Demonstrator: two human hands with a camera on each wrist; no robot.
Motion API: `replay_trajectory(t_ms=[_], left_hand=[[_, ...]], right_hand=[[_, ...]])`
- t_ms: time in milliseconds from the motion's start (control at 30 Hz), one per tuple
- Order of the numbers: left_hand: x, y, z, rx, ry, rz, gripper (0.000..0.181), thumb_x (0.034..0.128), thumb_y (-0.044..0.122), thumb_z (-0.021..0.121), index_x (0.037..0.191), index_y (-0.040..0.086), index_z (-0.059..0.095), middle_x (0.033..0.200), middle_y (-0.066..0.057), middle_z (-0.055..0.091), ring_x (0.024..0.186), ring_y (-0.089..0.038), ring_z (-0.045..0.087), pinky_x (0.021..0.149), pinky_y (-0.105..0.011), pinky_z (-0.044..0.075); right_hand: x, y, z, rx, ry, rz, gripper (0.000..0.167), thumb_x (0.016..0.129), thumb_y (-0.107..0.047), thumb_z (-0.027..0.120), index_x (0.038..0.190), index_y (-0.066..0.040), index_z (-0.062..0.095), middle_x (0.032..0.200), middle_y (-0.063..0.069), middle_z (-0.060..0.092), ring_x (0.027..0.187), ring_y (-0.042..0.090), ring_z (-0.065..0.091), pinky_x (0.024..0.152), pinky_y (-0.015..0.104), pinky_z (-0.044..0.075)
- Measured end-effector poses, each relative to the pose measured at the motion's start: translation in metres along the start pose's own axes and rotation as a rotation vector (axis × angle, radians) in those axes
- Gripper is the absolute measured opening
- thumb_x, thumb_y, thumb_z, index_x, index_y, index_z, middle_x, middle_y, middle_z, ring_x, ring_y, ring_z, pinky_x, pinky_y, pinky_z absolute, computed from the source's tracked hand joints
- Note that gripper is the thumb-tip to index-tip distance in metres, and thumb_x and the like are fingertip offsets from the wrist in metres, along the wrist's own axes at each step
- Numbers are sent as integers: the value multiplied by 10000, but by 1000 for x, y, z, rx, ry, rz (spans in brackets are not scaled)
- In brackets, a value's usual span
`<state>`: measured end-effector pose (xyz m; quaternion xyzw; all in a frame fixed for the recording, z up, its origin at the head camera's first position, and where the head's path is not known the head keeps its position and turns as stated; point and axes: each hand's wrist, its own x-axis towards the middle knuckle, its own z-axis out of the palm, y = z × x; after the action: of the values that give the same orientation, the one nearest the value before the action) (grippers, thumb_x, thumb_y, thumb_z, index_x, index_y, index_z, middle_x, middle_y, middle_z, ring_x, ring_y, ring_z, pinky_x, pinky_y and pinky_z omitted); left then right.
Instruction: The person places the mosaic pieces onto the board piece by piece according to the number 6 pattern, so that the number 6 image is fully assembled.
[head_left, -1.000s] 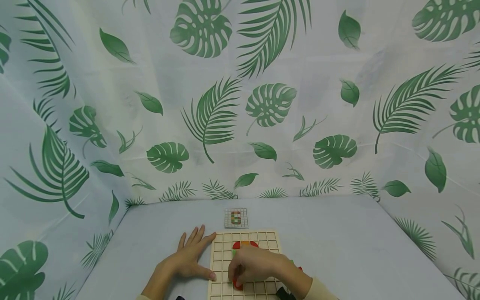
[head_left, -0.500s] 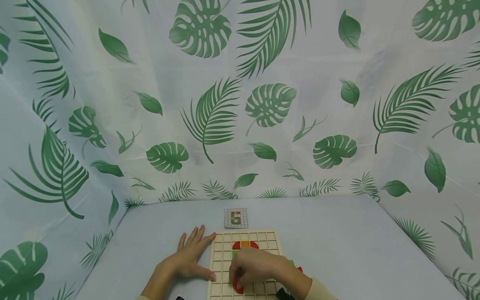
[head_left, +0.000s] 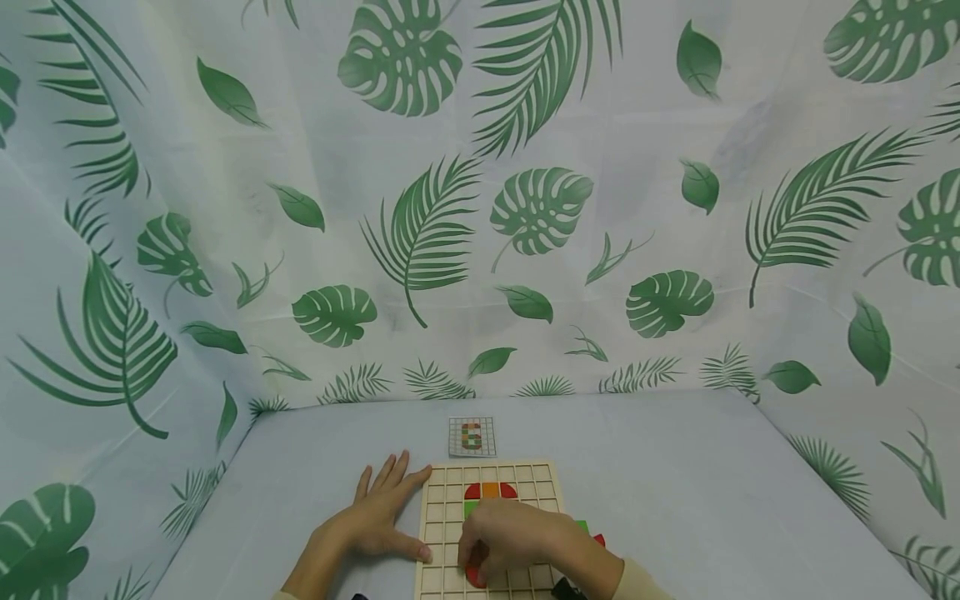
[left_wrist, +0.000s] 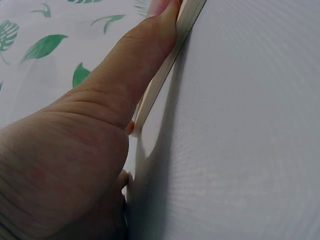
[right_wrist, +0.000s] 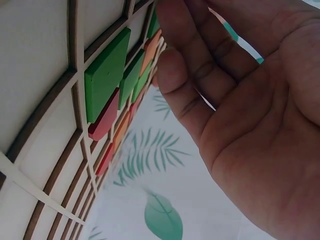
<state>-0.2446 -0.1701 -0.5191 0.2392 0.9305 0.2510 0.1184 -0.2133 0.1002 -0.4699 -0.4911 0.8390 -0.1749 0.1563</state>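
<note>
A wooden grid board (head_left: 444, 577) lies on the table. My left hand (head_left: 373, 523) is spread at its left side, with the thumb on the board's edge and the forefinger at the far corner. Over the board's middle, the bent fingers of my right hand (head_left: 516, 535) pinch a red tile, mostly hidden in their shadow. Just below the fingertips a rounded red tile (head_left: 476, 577) sits in the grid. Red and orange tiles (head_left: 490, 490) form a row farther up, with a green tile (head_left: 471, 507) under its left end. The right wrist view shows a green square tile (right_wrist: 107, 75) close up.
Beyond the board lies a small card (head_left: 472, 437) with a gridded, coloured 6 pattern. More green and red pieces (head_left: 598, 539) are partly hidden behind the right forearm. A black object (head_left: 567, 588) sits by the right wrist. Leaf-printed cloth surrounds the table.
My right hand has shifted very slightly towards me and right, its fingers staying at the same red area. The left hand and the board have kept their places.
</note>
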Motion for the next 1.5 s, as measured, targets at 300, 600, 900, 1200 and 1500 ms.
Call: replay_trajectory(t_ms=[300,600,900,1200,1500], left_hand=[[1,1,0,11,-2,-6,1230,661,742,841,1651,246,306,1736,-251,37,1606,-481,-19,1204,-759,-88],[1,0,0,17,-1,4,1230,667,742,837,1654,244,297,1735,-253,31,1606,-481,-23,1203,-757,-95],[2,-2,1,19,5,6,1232,664,746,835,1654,250,295,1736,-248,25,1605,-480,-31,1196,-763,-102],[3,-2,1,14,5,5,1226,665,742,839,1652,250,303,1737,-244,29,1607,-477,-29,1197,-763,-102],[1,-1,1,7,6,0,1221,665,738,842,1648,245,312,1735,-252,32,1606,-482,-27,1197,-760,-107]], right_hand=[[-1,-1,7,-96,21,39,220,790,-143,886,941,-293,829,781,-276,640,704,-115,528,642,70,453],[-2,-4,7,-136,26,54,253,795,-157,884,989,-310,834,815,-271,668,705,-94,530,647,81,450],[-1,-9,5,-206,30,44,225,783,-179,906,976,-279,847,851,-240,730,723,-136,554,659,51,459],[-2,-11,4,-233,29,50,229,776,-173,907,966,-284,845,839,-240,721,709,-126,545,649,55,455],[-2,-11,4,-203,6,61,237,785,-152,900,979,-274,839,840,-234,711,719,-112,551,658,65,463]])
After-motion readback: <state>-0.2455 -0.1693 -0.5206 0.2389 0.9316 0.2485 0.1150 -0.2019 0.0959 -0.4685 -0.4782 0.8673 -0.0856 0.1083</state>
